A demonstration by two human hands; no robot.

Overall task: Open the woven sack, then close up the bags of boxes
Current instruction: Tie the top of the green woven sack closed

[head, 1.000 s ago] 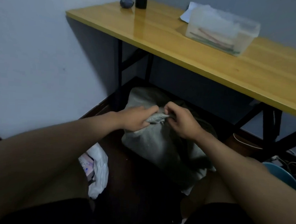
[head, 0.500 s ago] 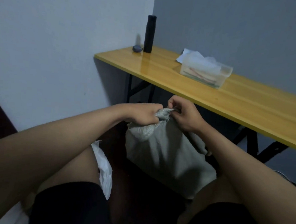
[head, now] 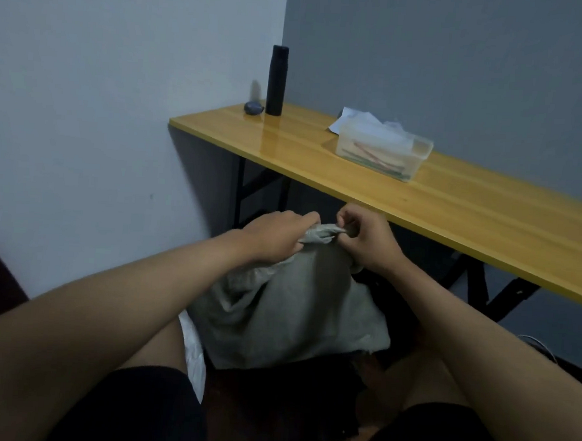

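Note:
A grey woven sack (head: 287, 308) stands on the dark floor between my knees, in front of the table. Its top is bunched into a twisted neck (head: 321, 234). My left hand (head: 276, 238) grips the neck from the left with curled fingers. My right hand (head: 366, 240) pinches the bunched fabric from the right, thumb and forefinger raised above it. What the sack holds is hidden. A white plastic bag (head: 193, 354) shows partly behind my left thigh.
A yellow wooden table (head: 453, 210) on black legs stands just beyond the sack, against grey walls. On it are a black flask (head: 277, 79), a small dark object (head: 253, 108) and a clear plastic box (head: 382, 152) with papers behind. Cables lie at the right floor edge.
The view has tilted upward, showing more wall and table. Both hands have stayed on the sack's neck and lifted it slightly; my right hand's fingers have shifted on the fabric.

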